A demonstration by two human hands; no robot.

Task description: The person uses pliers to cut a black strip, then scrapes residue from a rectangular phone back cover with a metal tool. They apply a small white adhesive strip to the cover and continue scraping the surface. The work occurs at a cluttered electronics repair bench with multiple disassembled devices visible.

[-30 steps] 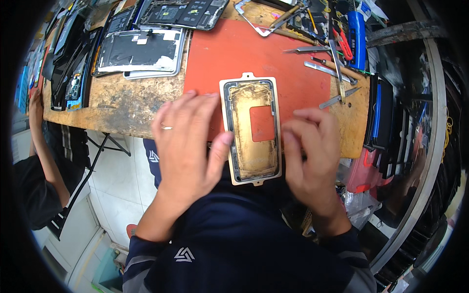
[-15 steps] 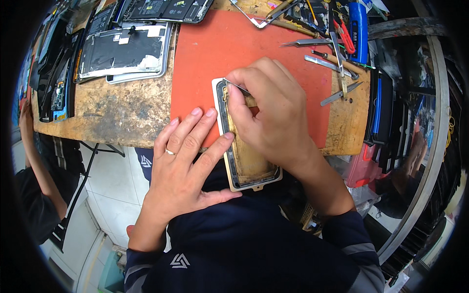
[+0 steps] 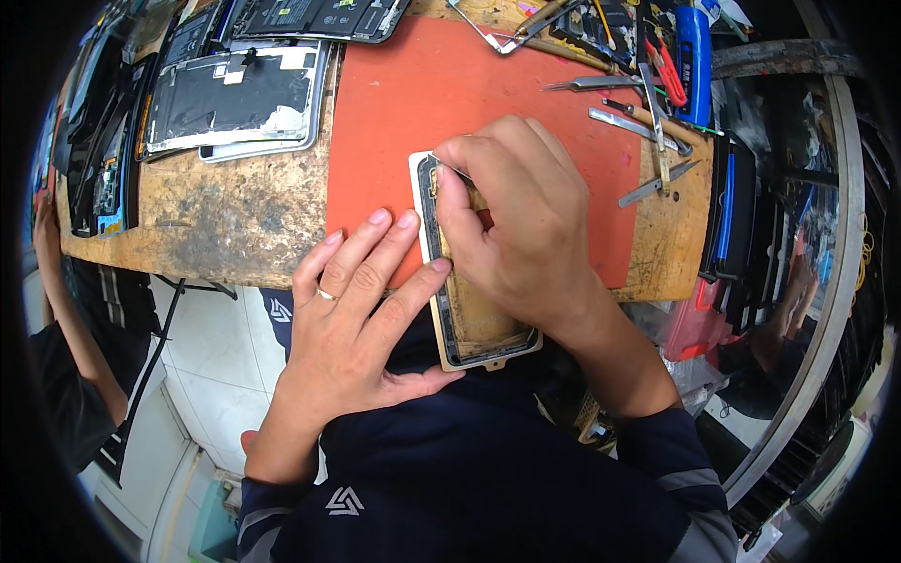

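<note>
A pale tray-like holder carries a phone-sized frame with a dark border and a worn, brownish-gold inner panel. It lies slightly tilted across the red mat's near edge and sticks out toward me. My left hand is spread along its left side; the index fingertip presses on the rim and the thumb lies by the near corner. Over the far end is my right hand, closed in a pinch on a thin metal tool whose tip meets the frame's far-left corner. Most of the tool is hidden.
Beyond the holder spreads the red mat on a stained wooden bench. Opened devices with black batteries are stacked at left. Tweezers, a blade, red cutters and a blue tool lie at right. Another person's arm shows far left.
Both hands keep nearly the same pose on the frame. The right hand has dipped very slightly, and the whole view has shifted a little.
</note>
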